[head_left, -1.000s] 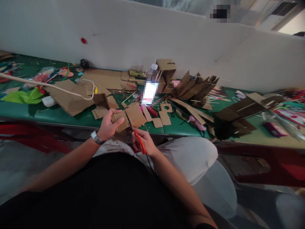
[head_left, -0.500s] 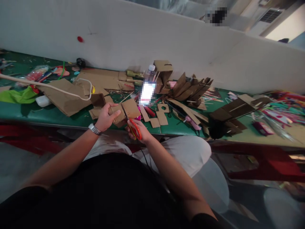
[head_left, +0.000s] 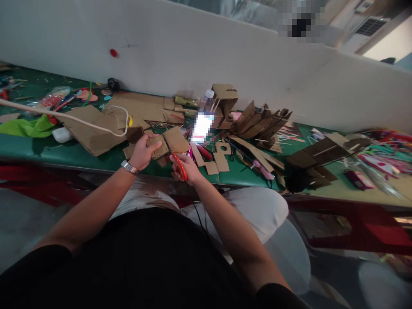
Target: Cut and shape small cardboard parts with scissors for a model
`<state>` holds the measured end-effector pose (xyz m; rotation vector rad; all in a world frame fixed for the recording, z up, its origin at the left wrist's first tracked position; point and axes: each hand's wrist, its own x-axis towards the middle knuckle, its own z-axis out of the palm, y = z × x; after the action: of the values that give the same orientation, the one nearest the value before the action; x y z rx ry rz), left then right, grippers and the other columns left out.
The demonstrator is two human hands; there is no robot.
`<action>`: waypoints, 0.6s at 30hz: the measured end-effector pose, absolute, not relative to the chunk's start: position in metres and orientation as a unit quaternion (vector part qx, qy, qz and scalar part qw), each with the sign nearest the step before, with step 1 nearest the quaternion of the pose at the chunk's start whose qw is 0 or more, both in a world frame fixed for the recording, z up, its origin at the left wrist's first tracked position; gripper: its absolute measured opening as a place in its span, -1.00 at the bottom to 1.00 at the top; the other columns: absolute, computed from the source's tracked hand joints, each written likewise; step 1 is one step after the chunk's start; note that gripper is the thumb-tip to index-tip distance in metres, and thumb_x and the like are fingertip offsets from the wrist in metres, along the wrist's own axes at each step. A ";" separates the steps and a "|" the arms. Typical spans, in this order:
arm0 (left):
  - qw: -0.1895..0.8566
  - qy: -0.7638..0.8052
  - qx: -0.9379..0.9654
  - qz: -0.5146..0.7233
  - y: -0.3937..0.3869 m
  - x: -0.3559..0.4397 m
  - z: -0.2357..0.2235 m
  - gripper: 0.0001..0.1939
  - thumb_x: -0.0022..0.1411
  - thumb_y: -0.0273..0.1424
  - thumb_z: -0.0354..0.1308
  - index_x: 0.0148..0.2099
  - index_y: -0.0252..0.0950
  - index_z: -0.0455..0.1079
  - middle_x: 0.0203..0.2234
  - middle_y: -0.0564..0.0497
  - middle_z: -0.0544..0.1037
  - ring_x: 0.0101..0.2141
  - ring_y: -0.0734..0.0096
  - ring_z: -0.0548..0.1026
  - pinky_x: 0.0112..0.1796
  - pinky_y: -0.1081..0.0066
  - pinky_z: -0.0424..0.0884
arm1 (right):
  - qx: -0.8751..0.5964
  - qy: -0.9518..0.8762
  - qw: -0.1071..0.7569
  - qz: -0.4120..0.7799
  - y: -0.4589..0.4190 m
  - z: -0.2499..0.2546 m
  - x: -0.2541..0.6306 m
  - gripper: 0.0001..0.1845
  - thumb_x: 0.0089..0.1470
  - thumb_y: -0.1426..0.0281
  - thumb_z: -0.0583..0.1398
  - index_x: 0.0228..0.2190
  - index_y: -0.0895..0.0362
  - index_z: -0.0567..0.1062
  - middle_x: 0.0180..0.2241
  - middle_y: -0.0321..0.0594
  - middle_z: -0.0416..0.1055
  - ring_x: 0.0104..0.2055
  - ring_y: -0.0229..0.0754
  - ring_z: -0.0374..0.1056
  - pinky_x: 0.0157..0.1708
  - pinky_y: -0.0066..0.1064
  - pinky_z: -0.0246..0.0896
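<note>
My left hand [head_left: 143, 151], with a silver watch at the wrist, is closed on a small piece of cardboard [head_left: 177, 139], thumb on top. In my right hand [head_left: 187, 168] is a pair of orange-handled scissors [head_left: 179, 166], its dark blades lying across the middle of the cardboard. How deep the blades have cut I cannot tell. Both hands are above the front edge of the green table [head_left: 93, 159]. Just right of the scissors lie cut cardboard pieces [head_left: 221, 161], one with a round hole.
A phone with a bright screen [head_left: 202, 128] leans before a clear bottle [head_left: 207, 101]. Cardboard sheets [head_left: 88, 128] and a pale cord [head_left: 74, 118] lie left. Slotted cardboard structures [head_left: 257, 122] and a pink glue gun [head_left: 262, 169] are right. A pale wall [head_left: 180, 47] stands behind.
The orange scissor handles have closed together in my right hand. My left hand still holds the cardboard. The whole view has shifted slightly.
</note>
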<state>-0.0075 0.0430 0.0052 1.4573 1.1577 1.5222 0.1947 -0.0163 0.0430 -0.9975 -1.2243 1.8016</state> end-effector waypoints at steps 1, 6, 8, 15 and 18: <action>0.367 0.451 0.561 0.589 0.041 -0.007 0.007 -0.56 0.15 -0.09 0.38 -0.02 -0.22 0.46 -0.22 -0.04 0.59 -0.26 0.19 0.58 -0.19 0.17 0.57 | -0.386 -0.463 0.365 0.710 -0.017 0.042 0.195 -0.36 -0.07 -0.13 0.46 -0.29 0.07 0.36 -0.66 -0.57 0.26 -0.78 -0.40 0.13 -0.81 -0.57 -0.06; 0.307 0.478 0.602 0.561 0.029 -0.010 0.022 -0.54 0.14 -0.11 0.40 0.00 -0.24 0.48 -0.16 -0.06 0.58 -0.17 0.15 0.56 -0.11 0.17 0.53 | -0.360 -0.422 0.357 0.752 -0.024 0.039 0.199 -0.43 0.00 -0.05 0.44 -0.18 0.06 0.40 -0.59 -0.54 0.30 -0.73 -0.40 0.15 -0.75 -0.58 -0.09; 0.259 0.484 0.638 0.540 0.024 -0.011 0.030 -0.54 0.16 -0.11 0.39 0.02 -0.24 0.49 -0.13 -0.06 0.57 -0.13 0.13 0.54 -0.04 0.16 0.49 | -0.350 -0.422 0.359 0.755 -0.026 0.040 0.201 -0.47 0.07 -0.02 0.42 -0.17 0.07 0.42 -0.57 -0.51 0.32 -0.70 -0.40 0.16 -0.73 -0.57 -0.07; 0.241 0.471 0.654 0.540 0.014 -0.013 0.042 -0.57 0.17 -0.13 0.37 0.00 -0.23 0.49 -0.12 -0.06 0.58 -0.13 0.13 0.55 -0.05 0.16 0.50 | -0.342 -0.502 0.374 0.701 -0.036 0.051 0.204 -0.45 0.10 -0.11 0.36 -0.31 0.07 0.34 -0.58 -0.51 0.32 -0.71 -0.39 0.23 -0.75 -0.58 -0.01; 0.295 0.458 0.618 0.567 0.016 -0.012 0.035 -0.56 0.18 -0.09 0.36 0.01 -0.21 0.47 -0.16 -0.06 0.60 -0.21 0.17 0.58 -0.17 0.18 0.58 | -0.329 -0.542 0.368 0.680 -0.039 0.055 0.201 -0.45 0.16 -0.14 0.31 -0.33 0.06 0.31 -0.64 -0.54 0.27 -0.73 -0.38 0.22 -0.76 -0.58 -0.02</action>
<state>-0.0123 0.0161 0.0355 1.6451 1.2183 1.5091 0.2012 -0.0395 0.0555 -0.8461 -1.3915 1.7472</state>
